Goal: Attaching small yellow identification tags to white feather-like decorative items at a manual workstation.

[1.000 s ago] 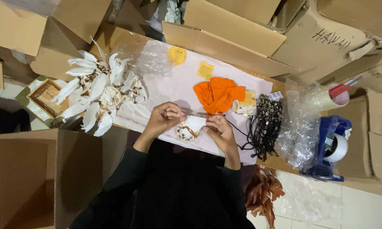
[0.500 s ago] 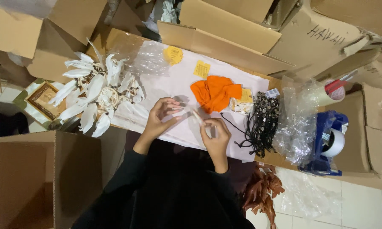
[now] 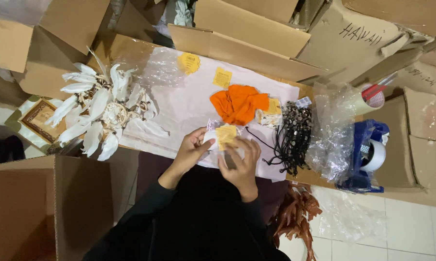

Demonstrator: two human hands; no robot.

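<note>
We had both hands on one small packet (image 3: pixel 221 140) near the front edge of the white sheet (image 3: pixel 179 106) covering the bench: our left hand (image 3: pixel 191 152) pinched its left side, fingers closed on it, while our right hand (image 3: pixel 241 162) pressed down on its lower right corner, fingers curled together over it. A yellow slip (image 3: pixel 226 135) lay on top of the packet, and that looked like the weak spot — held only loosely, it could have slid off or creased if either hand shifted. The black cords (image 3: pixel 293 137) lay just beside our right hand, with one strand running towards the packet, so a careless pull might have dragged them along. The orange cloth (image 3: pixel 238 104) sat just behind, close enough to be nudged. What the packet contained we could not make out — our fingers covered much of it, and the wrapping looked pale and partly clear. The feathered ornament (image 3: pixel 102 116) to the left stood well apart, and the tape dispenser (image 3: pixel 368 154) was half buried under clear plastic.
</note>
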